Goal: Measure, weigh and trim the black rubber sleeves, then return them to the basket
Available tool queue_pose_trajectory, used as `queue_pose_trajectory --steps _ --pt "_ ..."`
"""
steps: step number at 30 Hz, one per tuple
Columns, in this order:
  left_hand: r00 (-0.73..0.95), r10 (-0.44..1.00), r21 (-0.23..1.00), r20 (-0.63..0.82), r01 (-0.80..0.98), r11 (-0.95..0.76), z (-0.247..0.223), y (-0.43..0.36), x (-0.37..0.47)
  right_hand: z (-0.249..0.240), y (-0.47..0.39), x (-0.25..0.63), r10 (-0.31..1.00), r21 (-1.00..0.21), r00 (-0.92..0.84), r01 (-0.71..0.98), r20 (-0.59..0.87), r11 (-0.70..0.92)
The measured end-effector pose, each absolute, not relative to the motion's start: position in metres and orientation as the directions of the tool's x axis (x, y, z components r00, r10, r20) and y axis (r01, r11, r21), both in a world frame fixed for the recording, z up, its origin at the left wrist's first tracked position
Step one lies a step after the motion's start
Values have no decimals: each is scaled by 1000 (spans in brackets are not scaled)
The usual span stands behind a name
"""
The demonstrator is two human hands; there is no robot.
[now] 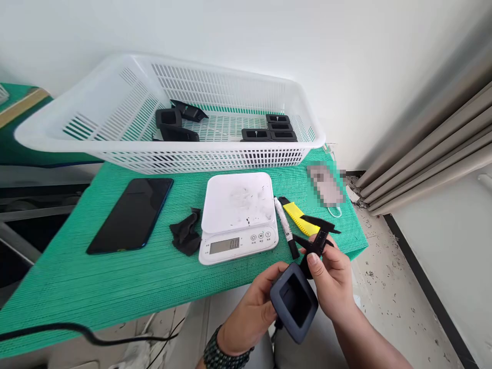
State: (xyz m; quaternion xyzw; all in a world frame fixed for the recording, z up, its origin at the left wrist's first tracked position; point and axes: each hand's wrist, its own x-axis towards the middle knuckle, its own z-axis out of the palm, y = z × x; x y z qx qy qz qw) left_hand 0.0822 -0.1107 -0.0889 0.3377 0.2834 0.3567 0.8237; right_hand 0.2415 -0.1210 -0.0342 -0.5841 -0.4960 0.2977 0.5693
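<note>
Hands meet just off the front edge of the desk (115, 287), near its right corner. The left hand (251, 312) grips a black square frame (294, 301) from below, fingers curled round its side. The right hand (334, 279) pinches a black caliper (317, 238) and sets its jaws against the top of the frame. It looks like the measuring step; next the jaws likely need to close snug on the frame.

A white scale (238, 218) sits on the desk near that edge, with a marker (286, 225) and a yellow knife (298, 215) just beside it. A phone (130, 215) and a black cloth (186, 233) lie to the left. A white basket (169, 154) at the back edge holds more black frames. Nothing blocks the hands.
</note>
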Motion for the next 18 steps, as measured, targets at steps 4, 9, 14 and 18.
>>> queue_pose_trajectory --steps 4,9,14,18 --pt "501 814 704 -295 -462 539 -80 -114 80 -38 -122 252 913 -895 216 368 345 251" --pt "440 847 653 -298 -553 518 -77 -118 74 -33 -93 297 897 -808 210 545 388 222" --pt "415 866 621 -280 -609 493 -71 -118 74 -33 -28 352 917 -580 264 813 300 -44" --pt "401 880 680 -253 -573 457 -69 -117 75 -37 6 369 962 -446 213 887 172 -116"
